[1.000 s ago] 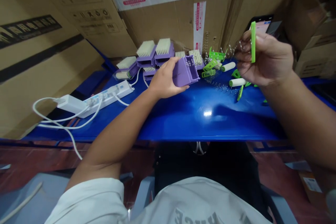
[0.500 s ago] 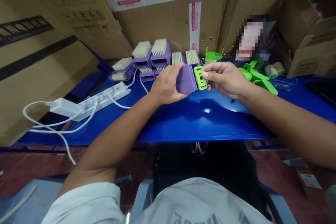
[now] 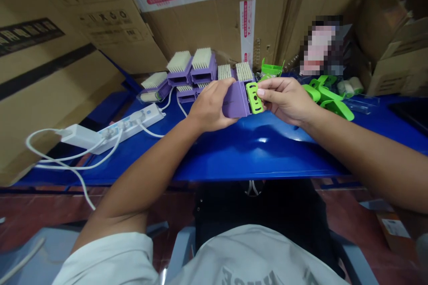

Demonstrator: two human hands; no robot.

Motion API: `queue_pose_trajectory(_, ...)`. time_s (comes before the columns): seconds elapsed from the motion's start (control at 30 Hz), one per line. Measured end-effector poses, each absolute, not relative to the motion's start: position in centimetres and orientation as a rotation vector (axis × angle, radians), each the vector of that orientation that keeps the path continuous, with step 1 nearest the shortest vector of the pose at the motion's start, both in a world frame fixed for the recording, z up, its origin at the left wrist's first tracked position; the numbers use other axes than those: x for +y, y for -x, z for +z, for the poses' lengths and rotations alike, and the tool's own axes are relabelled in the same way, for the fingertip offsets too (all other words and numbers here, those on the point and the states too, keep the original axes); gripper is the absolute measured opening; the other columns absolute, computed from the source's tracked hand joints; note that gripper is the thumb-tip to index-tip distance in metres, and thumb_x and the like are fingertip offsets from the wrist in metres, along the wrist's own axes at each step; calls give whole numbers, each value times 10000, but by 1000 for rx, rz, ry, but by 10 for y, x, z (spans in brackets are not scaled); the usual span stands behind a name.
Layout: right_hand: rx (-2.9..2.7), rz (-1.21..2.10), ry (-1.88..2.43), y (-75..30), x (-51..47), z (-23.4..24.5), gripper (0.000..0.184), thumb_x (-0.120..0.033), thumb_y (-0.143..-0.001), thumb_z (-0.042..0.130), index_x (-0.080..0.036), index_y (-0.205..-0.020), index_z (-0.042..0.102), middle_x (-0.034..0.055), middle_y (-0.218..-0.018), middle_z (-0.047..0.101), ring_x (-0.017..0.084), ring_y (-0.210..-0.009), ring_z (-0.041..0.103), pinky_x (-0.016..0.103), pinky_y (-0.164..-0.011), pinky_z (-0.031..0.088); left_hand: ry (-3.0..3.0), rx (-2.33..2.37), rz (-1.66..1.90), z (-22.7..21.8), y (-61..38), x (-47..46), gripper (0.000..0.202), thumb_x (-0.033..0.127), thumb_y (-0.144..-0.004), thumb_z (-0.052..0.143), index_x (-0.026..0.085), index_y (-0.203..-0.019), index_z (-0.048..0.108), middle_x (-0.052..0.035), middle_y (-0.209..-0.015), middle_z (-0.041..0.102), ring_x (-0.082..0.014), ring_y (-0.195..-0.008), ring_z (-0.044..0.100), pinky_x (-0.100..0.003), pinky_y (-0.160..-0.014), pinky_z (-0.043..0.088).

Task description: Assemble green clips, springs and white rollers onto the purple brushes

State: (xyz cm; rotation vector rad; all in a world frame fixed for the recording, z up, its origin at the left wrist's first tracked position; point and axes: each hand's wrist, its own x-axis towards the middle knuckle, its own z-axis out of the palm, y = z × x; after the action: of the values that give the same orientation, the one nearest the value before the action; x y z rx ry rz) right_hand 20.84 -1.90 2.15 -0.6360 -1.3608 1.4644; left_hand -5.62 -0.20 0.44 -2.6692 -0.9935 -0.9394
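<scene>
My left hand (image 3: 209, 109) is wrapped round a purple plastic brush body (image 3: 236, 100), held just above the blue table (image 3: 254, 151). My right hand (image 3: 288, 100) pinches a small green plastic piece (image 3: 254, 98) with holes in it, pressed against the open end of the purple body. Both hands meet at the middle of the table.
Several purple brushes with white bristles (image 3: 192, 71) are piled at the back. Green plastic parts (image 3: 329, 98) and white rollers (image 3: 349, 87) lie at the right. A white power strip with cables (image 3: 110, 131) sits at the left. Cardboard boxes (image 3: 207, 13) wall in the table.
My right hand came down from up at the right and brought the green piece to the end of the purple body. The left hand has barely moved.
</scene>
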Motion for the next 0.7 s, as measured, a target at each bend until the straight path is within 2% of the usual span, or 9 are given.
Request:
queue_pose_trajectory(0.3,-1394,1392,658,-210,-20,24,551,-521,-661,1148,-238,-933,762,-24,-801,752,139,-676,696,287,-610,639,2632,-1010,-946,4,54,-6,948,393,-784,949,231,-1609,511,-184,-1546,720,-429,-1375,732,-615,-1193,614)
queue_pose_trajectory(0.43,-1494,1267,746,-205,-17,13,650,-535,-678,1130,-292,-1011,628,-67,-782,661,136,-631,637,287,-558,576,2623,-983,-955,3,51,-10,936,358,-768,940,241,-1590,507,-173,-1507,739,-436,-1357,744,-616,-1174,617)
queue_pose_trajectory(0.53,-1664,1099,855,-201,-17,9,654,-601,-739,1066,-316,-962,521,-83,-721,567,147,-597,556,307,-546,512,2647,-935,-955,3,48,-14,921,316,-770,936,244,-1575,496,-169,-1478,748,-432,-1343,755,-602,-1177,616)
queue_pose_trajectory(0.6,-1724,956,885,-206,-18,16,603,-651,-804,1010,-317,-945,528,-65,-722,548,169,-646,566,322,-596,514,2663,-945,-970,4,47,-15,924,326,-775,947,237,-1571,488,-166,-1461,748,-422,-1321,767,-580,-1165,624)
queue_pose_trajectory(0.7,-1767,761,925,-235,-14,42,456,-665,-921,919,-301,-942,646,-2,-790,630,215,-763,635,361,-694,549,2660,-988,-991,5,49,-13,947,362,-770,968,233,-1573,482,-164,-1459,739,-419,-1296,770,-566,-1144,633)
